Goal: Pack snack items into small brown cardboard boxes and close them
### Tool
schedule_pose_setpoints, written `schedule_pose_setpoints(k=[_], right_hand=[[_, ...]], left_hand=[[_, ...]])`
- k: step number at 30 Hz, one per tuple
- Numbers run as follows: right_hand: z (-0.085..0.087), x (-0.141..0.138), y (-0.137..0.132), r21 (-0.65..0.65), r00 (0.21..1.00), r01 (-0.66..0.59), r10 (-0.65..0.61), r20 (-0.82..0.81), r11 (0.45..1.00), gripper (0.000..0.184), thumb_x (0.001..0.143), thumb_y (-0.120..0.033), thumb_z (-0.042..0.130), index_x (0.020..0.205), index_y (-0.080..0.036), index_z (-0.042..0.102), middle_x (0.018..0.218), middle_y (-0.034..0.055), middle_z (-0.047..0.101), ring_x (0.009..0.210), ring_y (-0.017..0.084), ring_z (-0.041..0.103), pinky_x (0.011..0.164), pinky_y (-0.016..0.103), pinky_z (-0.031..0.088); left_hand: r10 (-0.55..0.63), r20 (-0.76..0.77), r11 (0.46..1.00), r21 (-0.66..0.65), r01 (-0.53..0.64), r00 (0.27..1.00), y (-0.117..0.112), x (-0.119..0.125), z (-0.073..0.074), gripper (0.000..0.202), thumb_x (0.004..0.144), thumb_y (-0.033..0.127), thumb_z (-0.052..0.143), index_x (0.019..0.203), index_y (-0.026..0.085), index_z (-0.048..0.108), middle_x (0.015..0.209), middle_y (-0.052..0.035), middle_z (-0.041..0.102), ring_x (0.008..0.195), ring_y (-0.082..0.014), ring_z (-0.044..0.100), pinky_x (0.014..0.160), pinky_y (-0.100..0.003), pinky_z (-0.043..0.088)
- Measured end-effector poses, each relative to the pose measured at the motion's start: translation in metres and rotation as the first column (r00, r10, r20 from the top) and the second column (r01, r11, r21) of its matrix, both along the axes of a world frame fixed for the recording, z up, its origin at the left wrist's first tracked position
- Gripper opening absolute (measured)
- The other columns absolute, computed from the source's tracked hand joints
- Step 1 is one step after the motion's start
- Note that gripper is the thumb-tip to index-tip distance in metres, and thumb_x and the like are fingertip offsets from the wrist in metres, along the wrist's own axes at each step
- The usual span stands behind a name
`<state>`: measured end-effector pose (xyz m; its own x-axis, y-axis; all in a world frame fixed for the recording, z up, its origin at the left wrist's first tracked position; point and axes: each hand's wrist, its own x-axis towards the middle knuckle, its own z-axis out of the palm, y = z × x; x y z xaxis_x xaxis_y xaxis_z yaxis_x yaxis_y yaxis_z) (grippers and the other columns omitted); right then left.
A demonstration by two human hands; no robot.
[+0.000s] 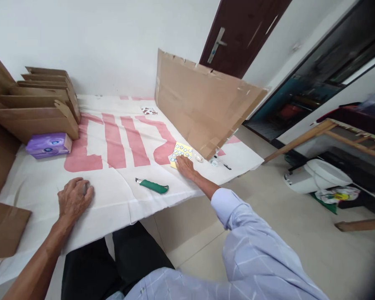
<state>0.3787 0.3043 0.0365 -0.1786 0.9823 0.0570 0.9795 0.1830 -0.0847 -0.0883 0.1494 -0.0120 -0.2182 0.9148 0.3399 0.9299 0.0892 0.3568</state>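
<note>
My left hand (75,196) rests on the cloth-covered table (118,189) at the left, fingers curled in. A small grey bit shows between its thumb and forefinger, too small to name. Farther right, my right hand (185,166) has its bent fingers on the lower part of a yellow card (183,148) printed with blue-edged squares; the thumb is hidden. Between the hands lies a green utility knife (153,186) with a short piece of blade out. Just right of the card are a small clear roll (199,158) and a black pen (222,163).
A large cardboard sheet (203,100) stands slanted behind my right hand. Folded cardboard boxes (34,114) and a purple tissue pack (49,144) occupy the left side. A small patterned card (149,111) lies far back. On the floor at right is a white bucket (318,175).
</note>
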Motion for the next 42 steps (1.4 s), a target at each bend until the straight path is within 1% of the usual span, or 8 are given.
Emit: schedule_pose_setpoints(k=[3, 8, 17, 21, 27, 34, 39, 42], right_hand=[[-0.01, -0.002, -0.033, 0.067, 1.0, -0.003, 0.004, -0.014, 0.998, 0.035, 0.109, -0.021, 0.042, 0.138, -0.016, 0.062, 0.139, 0.0192, 0.066, 0.125, 0.031, 0.057, 0.104, 0.039, 0.046], [-0.029, 0.009, -0.075, 0.115, 0.996, -0.031, 0.04, -0.075, 0.993, 0.021, 0.108, -0.022, 0.051, 0.119, -0.019, 0.07, 0.134, 0.0178, 0.07, 0.125, 0.03, 0.06, 0.109, 0.039, 0.049], [-0.023, 0.064, -0.077, 0.119, 0.966, -0.116, 0.14, -0.215, 0.986, 0.025, 0.103, -0.02, 0.057, 0.116, -0.02, 0.077, 0.144, 0.0139, 0.073, 0.132, 0.025, 0.067, 0.114, 0.039, 0.054], [-0.018, 0.063, -0.087, 0.172, 0.952, -0.096, 0.141, -0.272, 0.98, 0.034, 0.101, -0.018, 0.052, 0.123, -0.019, 0.078, 0.145, 0.0148, 0.073, 0.135, 0.027, 0.067, 0.118, 0.043, 0.054], [-0.018, 0.012, -0.128, 0.262, 0.896, -0.212, 0.294, -0.333, 0.941, 0.037, 0.107, -0.024, 0.045, 0.116, -0.024, 0.08, 0.132, 0.0134, 0.076, 0.128, 0.027, 0.068, 0.116, 0.045, 0.056], [-0.051, -0.057, -0.159, 0.505, 0.662, -0.36, 0.596, -0.454, 0.784, 0.033, 0.109, -0.037, 0.049, 0.109, -0.029, 0.082, 0.109, 0.0135, 0.078, 0.106, 0.033, 0.073, 0.099, 0.055, 0.062], [-0.058, -0.122, -0.143, 0.574, 0.633, -0.446, 0.695, -0.34, 0.687, 0.034, 0.106, -0.044, 0.058, 0.128, -0.025, 0.076, 0.131, 0.0174, 0.073, 0.122, 0.037, 0.068, 0.105, 0.058, 0.058], [-0.054, -0.142, -0.132, 0.575, 0.724, -0.429, 0.646, -0.242, 0.696, 0.039, 0.106, -0.043, 0.053, 0.132, -0.021, 0.073, 0.137, 0.0207, 0.07, 0.125, 0.04, 0.065, 0.103, 0.06, 0.057]], left_hand=[[-0.004, 0.027, 1.0, 0.001, 0.004, 1.0, 0.0, -0.002, -0.001, 0.032, 0.102, 0.04, 0.048, 0.111, 0.021, 0.071, 0.14, -0.0234, 0.069, 0.136, -0.0413, 0.063, 0.11, -0.064, 0.051], [-0.023, -0.019, 1.0, 0.013, 0.023, 1.0, 0.0, -0.002, 0.0, 0.038, 0.099, 0.041, 0.047, 0.111, 0.016, 0.074, 0.134, -0.0247, 0.072, 0.127, -0.0413, 0.066, 0.107, -0.059, 0.053], [-0.027, 0.03, 0.991, -0.127, 0.03, 0.999, -0.019, 0.003, 0.013, 0.049, 0.097, 0.044, 0.045, 0.127, 0.016, 0.072, 0.141, -0.0212, 0.072, 0.13, -0.0404, 0.067, 0.112, -0.057, 0.052], [-0.066, 0.075, 0.997, -0.024, 0.068, 0.995, -0.045, 0.004, 0.007, 0.05, 0.096, 0.052, 0.046, 0.125, 0.019, 0.072, 0.139, -0.0198, 0.072, 0.13, -0.0399, 0.069, 0.111, -0.055, 0.055], [-0.088, 0.193, 0.99, 0.122, 0.065, 0.977, -0.091, 0.007, -0.007, 0.044, 0.096, 0.054, 0.051, 0.119, 0.022, 0.073, 0.134, -0.0178, 0.073, 0.121, -0.0402, 0.073, 0.111, -0.058, 0.057], [-0.004, 0.357, 0.96, 0.263, -0.096, 0.934, -0.16, 0.036, -0.01, 0.025, 0.092, 0.036, 0.062, 0.111, 0.027, 0.076, 0.12, -0.0163, 0.077, 0.116, -0.0355, 0.073, 0.11, -0.055, 0.059], [0.216, 0.381, 0.873, 0.337, -0.352, 0.899, -0.192, -0.011, -0.006, 0.029, 0.089, 0.028, 0.065, 0.117, 0.026, 0.074, 0.123, -0.0158, 0.072, 0.122, -0.0347, 0.068, 0.114, -0.055, 0.055], [0.389, 0.476, 0.729, 0.365, -0.579, 0.789, -0.215, -0.071, 0.018, 0.039, 0.089, 0.036, 0.067, 0.126, 0.023, 0.069, 0.131, -0.0185, 0.066, 0.132, -0.0369, 0.061, 0.112, -0.055, 0.055]])
